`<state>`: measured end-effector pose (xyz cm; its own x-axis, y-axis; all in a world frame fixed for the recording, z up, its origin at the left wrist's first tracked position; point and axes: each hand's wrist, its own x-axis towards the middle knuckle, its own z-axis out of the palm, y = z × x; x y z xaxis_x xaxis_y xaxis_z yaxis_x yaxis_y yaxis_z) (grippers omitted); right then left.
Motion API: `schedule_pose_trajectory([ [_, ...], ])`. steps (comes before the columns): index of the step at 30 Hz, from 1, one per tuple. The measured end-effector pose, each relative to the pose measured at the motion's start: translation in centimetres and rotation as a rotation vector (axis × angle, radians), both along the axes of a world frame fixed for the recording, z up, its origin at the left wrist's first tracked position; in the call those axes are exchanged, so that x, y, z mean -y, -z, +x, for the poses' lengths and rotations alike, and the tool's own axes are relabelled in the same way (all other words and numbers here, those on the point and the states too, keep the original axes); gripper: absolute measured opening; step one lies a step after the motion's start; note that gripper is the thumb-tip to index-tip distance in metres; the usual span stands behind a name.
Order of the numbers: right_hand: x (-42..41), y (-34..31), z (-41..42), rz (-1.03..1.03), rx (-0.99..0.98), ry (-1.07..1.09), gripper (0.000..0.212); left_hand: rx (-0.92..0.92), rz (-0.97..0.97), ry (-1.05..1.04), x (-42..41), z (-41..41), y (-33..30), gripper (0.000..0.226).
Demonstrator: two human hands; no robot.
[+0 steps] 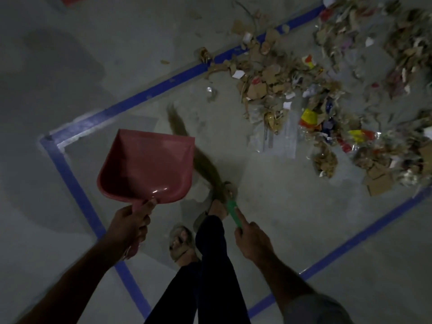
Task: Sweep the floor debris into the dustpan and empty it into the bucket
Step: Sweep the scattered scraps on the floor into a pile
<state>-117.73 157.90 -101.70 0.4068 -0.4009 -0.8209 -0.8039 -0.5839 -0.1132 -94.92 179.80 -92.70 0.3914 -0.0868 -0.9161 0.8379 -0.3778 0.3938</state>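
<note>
Two hands work: the left grip (131, 220) clenches one pink dustpan (147, 164) by its handle, empty, mouth toward 12 o'clock; the right grip (251, 239) grasps one broom (231, 210), its long axis running to 11 o'clock, bristles blurred. Debris (304, 94) heaps on the floor (257, 230) at 1 o'clock, across blue tape (163, 87).

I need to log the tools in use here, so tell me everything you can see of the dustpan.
The dustpan is pinkish-red and looks like glossy moulded plastic, with a highlight near its back wall. It has a wide flat scoop with raised side walls and a narrow handle. The left hand grips the handle, holding the pan off the floor, its open mouth pointing away from the person. The scoop looks empty. The broom bristles pass beside its right edge.
</note>
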Motion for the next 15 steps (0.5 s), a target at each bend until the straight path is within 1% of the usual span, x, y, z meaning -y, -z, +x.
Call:
schedule_pose_trajectory([
  [4, 6.7, 2.3, -0.4, -0.064, -0.019, 0.233, 0.066, -0.007, 0.062, 0.08, 2.2, 2.0, 1.1, 0.031],
  [7, 14.9, 3.5, -1.5, -0.199, -0.116, 0.43, 0.06, -0.031, 0.044, 0.111, 5.0, 2.3, 2.4, 0.033],
  [9, 20.7, 3.9, -2.0, -0.265, -0.131, 0.563, 0.055, -0.05, 0.03, 0.089, 7.3, 2.2, 3.4, 0.026],
  [10, 23.2, 3.6, -2.0, -0.281, -0.114, 0.613, 0.053, -0.057, 0.03, 0.087, 8.6, 2.1, 3.9, 0.024],
  [12, 27.2, 2.7, -2.2, -0.319, -0.078, 0.683, 0.052, -0.066, 0.04, 0.097, 11.0, 1.9, 4.6, 0.03],
  [15, 29.2, 0.0, -2.8, -0.399, 0.073, 0.736, 0.056, -0.05, 0.027, 0.117, 14.2, 1.6, 5.0, 0.034],
])
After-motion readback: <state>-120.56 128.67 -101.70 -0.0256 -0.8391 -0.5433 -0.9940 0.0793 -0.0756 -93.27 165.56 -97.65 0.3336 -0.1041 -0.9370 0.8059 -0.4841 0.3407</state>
